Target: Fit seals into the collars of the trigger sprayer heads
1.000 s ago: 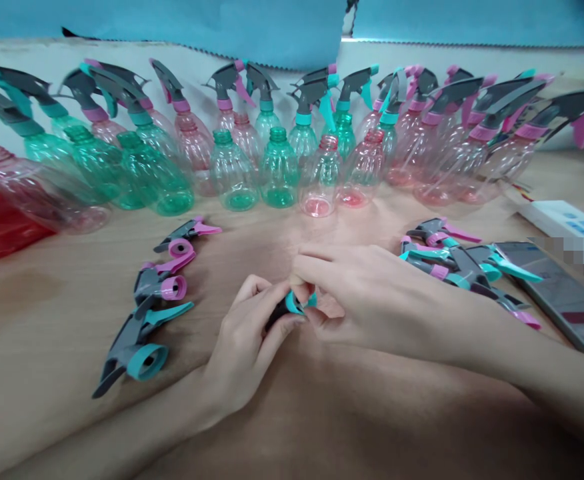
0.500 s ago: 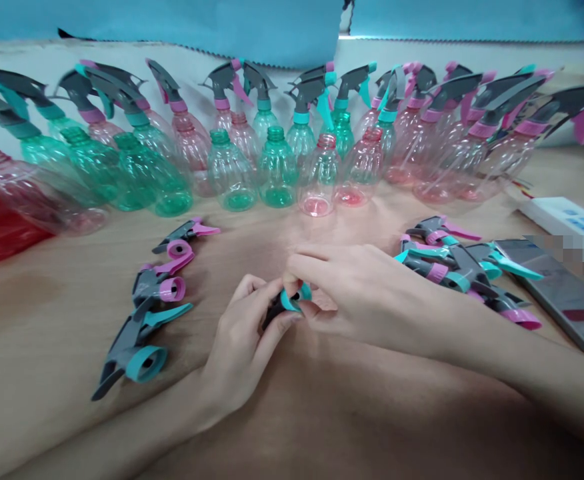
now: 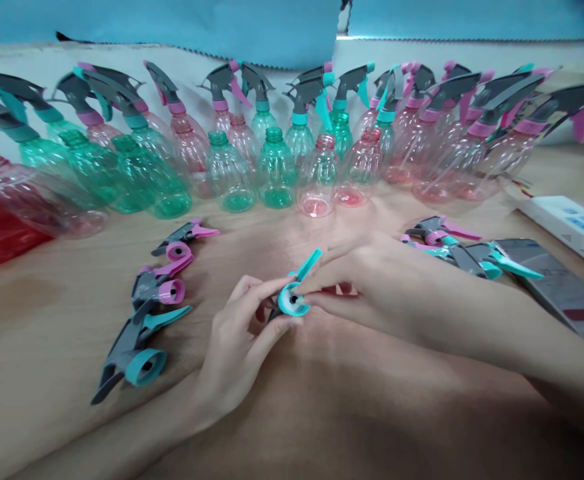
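Between the thumb and fingers of my left hand point(image 3: 237, 340) is a spray trigger head point(image 3: 283, 300), its turquoise collar facing up towards me. Inside the collar a white ring surrounds a dark hole. The turquoise lever points up and to the right; most of the grey body is hidden by the fingers. My right hand point(image 3: 372, 283) reaches in from the right, thumb and forefinger pinched at the collar's right rim. What is between those fingertips, if anything, is hidden. Left of my left hand lie several loose trigger heads point(image 3: 145, 363), pink and turquoise.
More trigger heads point(image 3: 465, 257) are piled at the right, partly behind my right arm, beside a phone point(image 3: 567, 293) and a white box point(image 3: 572, 223). Several open bottles point(image 3: 276, 170) and capped spray bottles point(image 3: 465, 163) line the back. A red bag point(image 3: 7, 223) lies at far left.
My right hand's fingers have drawn back slightly right from over the collar. The trigger head has turned, so its opening and turquoise lever now show. My left hand keeps its hold.
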Tool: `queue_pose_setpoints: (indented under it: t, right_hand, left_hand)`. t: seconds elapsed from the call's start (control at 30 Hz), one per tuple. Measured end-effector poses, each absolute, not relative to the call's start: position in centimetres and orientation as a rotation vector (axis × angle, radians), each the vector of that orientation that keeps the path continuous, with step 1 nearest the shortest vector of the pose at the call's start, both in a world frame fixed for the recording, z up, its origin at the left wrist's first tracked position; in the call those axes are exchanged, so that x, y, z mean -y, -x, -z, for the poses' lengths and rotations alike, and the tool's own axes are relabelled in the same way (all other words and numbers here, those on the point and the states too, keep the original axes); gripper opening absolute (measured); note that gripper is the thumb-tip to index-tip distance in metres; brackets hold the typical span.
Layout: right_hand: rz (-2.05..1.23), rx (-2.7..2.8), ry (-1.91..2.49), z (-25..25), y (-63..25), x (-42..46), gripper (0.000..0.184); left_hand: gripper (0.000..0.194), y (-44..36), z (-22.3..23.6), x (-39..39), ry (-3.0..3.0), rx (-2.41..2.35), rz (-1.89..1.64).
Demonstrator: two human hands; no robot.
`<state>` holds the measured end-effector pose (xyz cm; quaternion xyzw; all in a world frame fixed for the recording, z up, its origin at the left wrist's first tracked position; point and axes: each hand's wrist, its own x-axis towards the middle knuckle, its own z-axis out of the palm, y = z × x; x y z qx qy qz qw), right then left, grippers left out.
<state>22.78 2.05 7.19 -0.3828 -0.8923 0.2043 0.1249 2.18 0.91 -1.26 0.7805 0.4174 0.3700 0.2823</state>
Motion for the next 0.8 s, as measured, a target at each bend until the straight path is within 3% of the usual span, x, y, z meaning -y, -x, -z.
queue_pose_setpoints:
  t: [0.43,0.67,0.8]
  right_hand:
    - [-0.914,2.602,1.136,-7.3,-22.7,-2.4,0.026]
    - [-0.653,2.790,1.218,-7.7,-21.9,-1.6,0.018]
    - [-0.591,2.794,1.171,-7.5,-21.9,-1.5,0.023]
  left_hand:
    - [0.031,-2.1,1.4,-0.9,-2.124,-1.031,-1.018]
    - [0.032,-2.1,1.3,-0.8,-2.122,-1.094,-0.985]
    - [0.032,-2.0,1.5,-1.0,-2.108,-1.052,-0.983]
